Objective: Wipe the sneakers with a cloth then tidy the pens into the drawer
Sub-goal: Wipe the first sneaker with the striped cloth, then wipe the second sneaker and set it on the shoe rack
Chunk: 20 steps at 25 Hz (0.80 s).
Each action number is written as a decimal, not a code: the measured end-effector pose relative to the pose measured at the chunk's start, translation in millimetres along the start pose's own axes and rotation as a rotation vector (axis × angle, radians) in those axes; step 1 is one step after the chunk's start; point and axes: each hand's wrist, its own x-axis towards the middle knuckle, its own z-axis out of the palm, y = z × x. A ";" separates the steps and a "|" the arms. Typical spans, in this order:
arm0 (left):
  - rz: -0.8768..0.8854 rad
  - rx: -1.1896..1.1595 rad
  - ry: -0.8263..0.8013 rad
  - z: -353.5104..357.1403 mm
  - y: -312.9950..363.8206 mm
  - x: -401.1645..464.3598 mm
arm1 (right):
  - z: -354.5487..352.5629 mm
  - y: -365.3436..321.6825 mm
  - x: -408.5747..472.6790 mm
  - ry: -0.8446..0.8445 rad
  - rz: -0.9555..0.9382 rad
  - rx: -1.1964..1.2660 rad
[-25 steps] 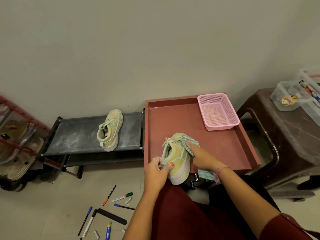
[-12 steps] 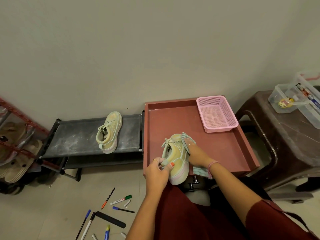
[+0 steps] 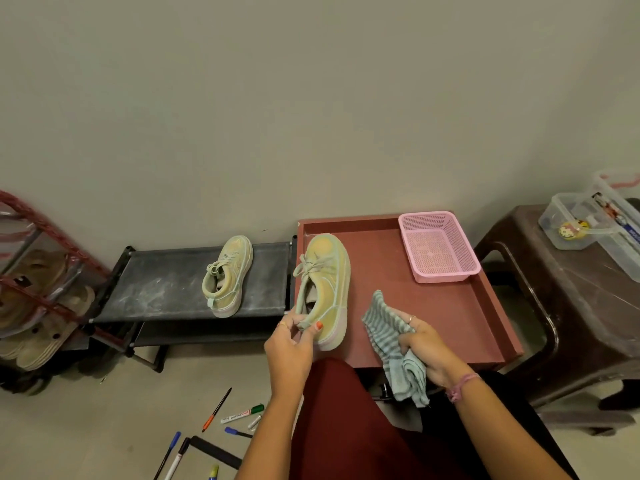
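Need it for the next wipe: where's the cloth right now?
In the head view, the striped cloth is gripped in the right hand, over the red tray's near edge, just right of the held sneaker.

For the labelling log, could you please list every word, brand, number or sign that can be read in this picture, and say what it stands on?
No text can be read.
White marker on the floor: dark print along its barrel, too small to read.
Clear plastic box on the brown stool: blue lettering on its side, blurred and cut off at the picture's edge.
Round sticker in the smaller clear container: a picture, no legible words.
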 end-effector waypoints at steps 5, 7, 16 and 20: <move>0.060 0.036 0.105 -33.8 3.7 28.4 | 19.8 -13.5 12.5 0.057 0.007 0.336; 0.054 0.062 0.144 -45.1 -0.8 44.0 | 27.4 -13.1 19.9 0.090 0.024 0.378; -0.012 0.127 0.141 -43.5 -40.5 136.5 | 35.6 3.1 54.2 0.195 0.060 0.482; -0.056 0.112 0.093 -30.7 -59.9 160.3 | 29.5 10.2 64.7 0.198 0.081 0.485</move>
